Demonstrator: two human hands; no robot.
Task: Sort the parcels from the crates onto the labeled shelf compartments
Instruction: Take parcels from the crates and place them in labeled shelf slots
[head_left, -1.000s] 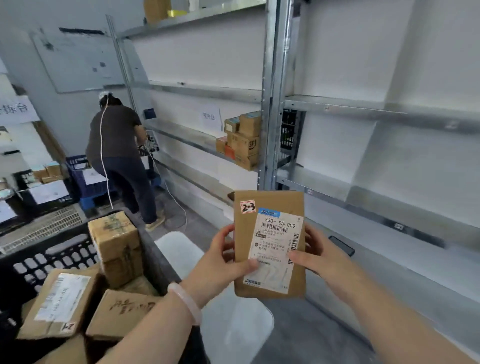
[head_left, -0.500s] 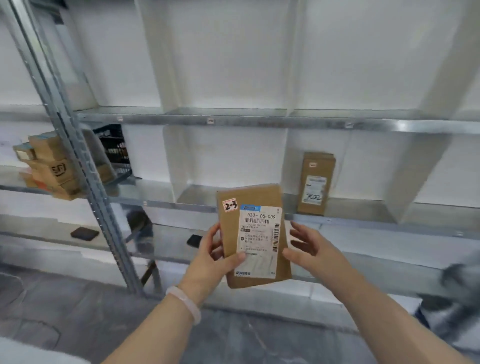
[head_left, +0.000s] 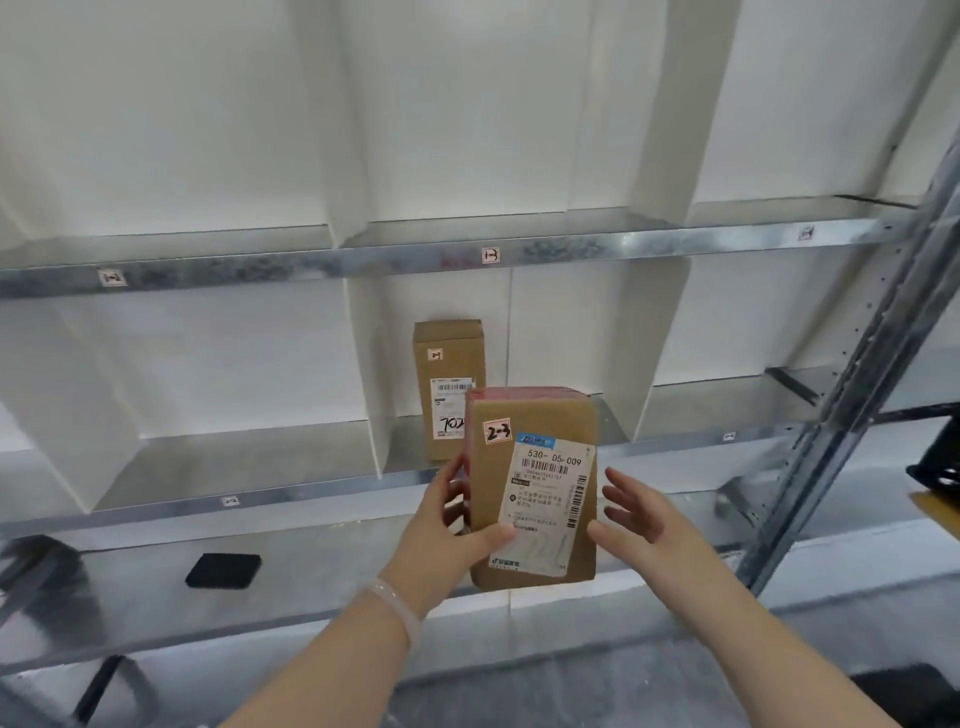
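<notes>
Placement step. Left grip (head_left: 447, 525) holds the 2-3 parcel (head_left: 530, 483); right grip (head_left: 634, 514) hovers empty, fingers spread, just beside it. Next, likely: set it into the compartment (head_left: 405, 447) holding the upright box (head_left: 449, 389).

two parcels for you: held parcel (head_left: 530, 483) and standing parcel (head_left: 448, 384). each has one handwritten sticker and one printed shipping label, so two and two. two hands up, your left hand (head_left: 452, 530) and right hand (head_left: 641, 519). one bracelet (head_left: 397, 608) on your left wrist. three metal shelf levels facing you. five small tags, three on the upper rail (head_left: 363, 266), two on the middle rail (head_left: 311, 492). three white dividers (head_left: 369, 389) in the middle row. one black pad (head_left: 223, 570). one slanted upright post (head_left: 857, 395)
</notes>
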